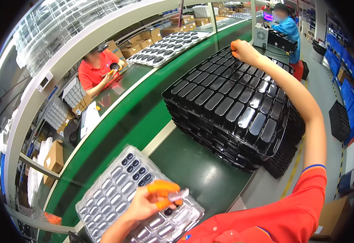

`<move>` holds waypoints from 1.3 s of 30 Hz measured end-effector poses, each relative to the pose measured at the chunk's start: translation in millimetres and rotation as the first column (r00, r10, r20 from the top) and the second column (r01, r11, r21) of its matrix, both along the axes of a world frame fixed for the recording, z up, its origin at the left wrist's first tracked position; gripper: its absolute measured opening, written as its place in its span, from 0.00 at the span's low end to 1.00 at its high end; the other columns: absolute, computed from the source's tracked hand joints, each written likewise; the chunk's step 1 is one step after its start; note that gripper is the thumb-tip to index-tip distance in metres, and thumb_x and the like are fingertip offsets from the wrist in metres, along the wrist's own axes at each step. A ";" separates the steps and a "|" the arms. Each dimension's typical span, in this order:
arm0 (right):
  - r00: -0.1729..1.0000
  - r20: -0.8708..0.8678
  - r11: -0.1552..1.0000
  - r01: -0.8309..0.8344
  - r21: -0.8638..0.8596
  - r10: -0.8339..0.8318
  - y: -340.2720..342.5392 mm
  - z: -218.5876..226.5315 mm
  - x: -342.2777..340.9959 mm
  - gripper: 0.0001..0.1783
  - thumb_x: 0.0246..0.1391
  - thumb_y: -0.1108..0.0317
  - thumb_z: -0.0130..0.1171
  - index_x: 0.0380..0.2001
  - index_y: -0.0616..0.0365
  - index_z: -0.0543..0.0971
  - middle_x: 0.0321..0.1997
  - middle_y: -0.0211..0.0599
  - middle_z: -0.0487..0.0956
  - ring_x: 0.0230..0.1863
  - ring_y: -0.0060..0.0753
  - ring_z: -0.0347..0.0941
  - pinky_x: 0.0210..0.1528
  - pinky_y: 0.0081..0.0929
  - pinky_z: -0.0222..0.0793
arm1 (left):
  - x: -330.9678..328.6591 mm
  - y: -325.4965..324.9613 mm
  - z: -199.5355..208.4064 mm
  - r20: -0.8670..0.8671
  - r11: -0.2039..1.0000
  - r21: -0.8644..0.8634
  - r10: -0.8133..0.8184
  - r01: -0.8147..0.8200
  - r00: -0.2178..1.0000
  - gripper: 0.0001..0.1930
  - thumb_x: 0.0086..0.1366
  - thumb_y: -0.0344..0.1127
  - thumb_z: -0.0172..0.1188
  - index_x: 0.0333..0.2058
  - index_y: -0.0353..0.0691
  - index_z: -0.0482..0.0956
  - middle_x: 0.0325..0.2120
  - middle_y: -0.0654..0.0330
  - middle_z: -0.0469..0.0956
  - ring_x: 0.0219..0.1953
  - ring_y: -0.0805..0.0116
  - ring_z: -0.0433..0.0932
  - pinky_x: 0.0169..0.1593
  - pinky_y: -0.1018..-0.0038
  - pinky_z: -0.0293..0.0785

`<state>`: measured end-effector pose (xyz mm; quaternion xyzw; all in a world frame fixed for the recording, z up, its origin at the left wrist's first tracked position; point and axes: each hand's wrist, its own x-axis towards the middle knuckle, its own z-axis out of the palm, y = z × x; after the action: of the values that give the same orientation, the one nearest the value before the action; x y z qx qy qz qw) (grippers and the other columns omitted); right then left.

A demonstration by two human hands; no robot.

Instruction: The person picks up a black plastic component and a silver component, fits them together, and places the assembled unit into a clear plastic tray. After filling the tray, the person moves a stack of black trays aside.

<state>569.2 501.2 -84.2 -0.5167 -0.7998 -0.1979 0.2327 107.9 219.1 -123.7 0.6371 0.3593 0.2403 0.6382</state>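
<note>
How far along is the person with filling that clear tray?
Done: most pockets of the clear blister tray already hold small grey parts. In hand: the left hand pinches one small silvery part above the tray, while the right hand reaches the far edge of the black tray stack. Left: several dark pockets look empty.

**Surroundings: conveyor line and stations**

Green conveyor belt (140,117) runs diagonally from lower left to upper right, white rail along each edge. Further up the belt, clear trays (167,47) of dark parts lie in a row. Cardboard boxes (142,40) stacked along the far side behind them. Person in red shirt (94,73) seated at the belt's far edge, holding a dark round item. Person in blue (286,28) at the top right end, beside a grey box unit (261,36). Blue crates (349,81) along the right wall; black crate (341,119) on the floor. Cardboard box (55,158) at lower left. Clear tray stacks (63,20) on an overhead shelf.
</note>
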 end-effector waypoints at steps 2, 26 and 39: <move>0.848 -0.526 0.970 -0.176 -0.167 0.064 -61.1 20.2 -35.9 0.06 0.44 0.78 0.54 0.29 0.63 0.78 0.29 0.34 0.76 0.29 0.26 0.74 0.33 0.22 0.71 | 5.5 7.3 -2.9 0.182 0.984 -0.147 0.128 -0.101 0.975 0.17 0.54 0.18 0.57 0.44 0.32 0.74 0.42 0.46 0.72 0.41 0.54 0.77 0.39 0.68 0.77; 0.282 -0.935 0.845 -0.533 0.033 0.214 -289.2 -97.9 -244.1 0.17 0.42 0.86 0.59 0.39 0.66 0.77 0.34 0.35 0.73 0.32 0.21 0.71 0.31 0.15 0.67 | 14.1 -0.2 -24.2 0.212 0.989 -0.037 0.147 -0.142 0.966 0.21 0.57 0.19 0.55 0.51 0.32 0.66 0.40 0.56 0.73 0.40 0.67 0.76 0.44 0.75 0.75; 0.506 -0.859 0.757 -0.591 -0.280 0.077 -291.4 -83.0 -238.9 0.21 0.44 0.83 0.55 0.45 0.61 0.76 0.35 0.41 0.74 0.31 0.31 0.70 0.34 0.22 0.68 | 10.3 7.2 -31.0 0.100 0.996 -0.048 0.075 -0.071 0.992 0.22 0.60 0.22 0.55 0.53 0.30 0.64 0.40 0.53 0.74 0.38 0.65 0.78 0.40 0.75 0.77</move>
<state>330.3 209.9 -167.3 -0.4166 -0.7119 0.3457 0.4473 118.1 226.3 -154.8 0.5962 0.3545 0.2877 0.6604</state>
